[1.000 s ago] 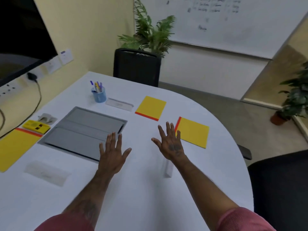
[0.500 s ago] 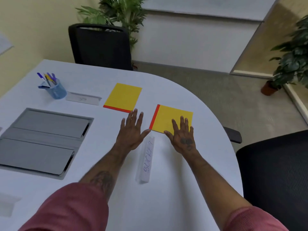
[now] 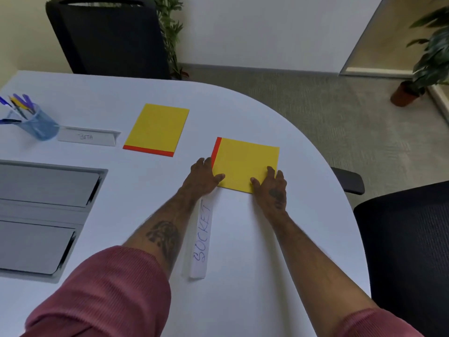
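A yellow pad [image 3: 245, 164] with a red strip along its left edge lies on the white table [image 3: 255, 276], near the rounded right rim. My left hand [image 3: 202, 177] holds its near left corner, thumb on top and fingers curled at the red edge. At the near right corner my right hand [image 3: 273, 187] grips the same pad, its thumb on the yellow face. A folded white name card marked "SOCKET" [image 3: 203, 239] lies lengthwise between my forearms, just behind my left hand.
A second yellow pad [image 3: 158, 128] lies farther left, beside a "BETA" name card [image 3: 88, 136] and a blue pen cup [image 3: 40, 125]. A grey flap panel [image 3: 43, 215] is set into the table at left. Black chairs stand at the back [image 3: 109, 37] and right [image 3: 408, 239].
My view has swung right and down. Both hands moved forward from above the table onto the near corners of the right yellow pad and closed on them.
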{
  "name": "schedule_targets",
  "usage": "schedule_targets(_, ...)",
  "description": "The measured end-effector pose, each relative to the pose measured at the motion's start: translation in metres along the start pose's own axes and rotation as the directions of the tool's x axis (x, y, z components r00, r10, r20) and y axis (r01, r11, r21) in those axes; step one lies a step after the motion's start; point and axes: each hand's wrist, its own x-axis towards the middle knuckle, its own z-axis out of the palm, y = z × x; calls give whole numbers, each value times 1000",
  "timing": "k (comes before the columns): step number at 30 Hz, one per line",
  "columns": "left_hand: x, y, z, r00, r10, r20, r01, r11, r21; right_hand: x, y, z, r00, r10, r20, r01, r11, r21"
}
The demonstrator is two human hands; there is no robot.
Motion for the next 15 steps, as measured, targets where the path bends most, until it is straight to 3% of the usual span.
schedule_targets(11, 12, 14, 7, 981, -193, -38, 168, 923, -347, 3, -2, -3, 999, 51, -16, -49, 994, 96)
schedule_targets(15, 5, 12, -2, 981, -167, -98, 88, 837, -540, 4, 2, -7, 998, 58, -7, -56, 986, 156)
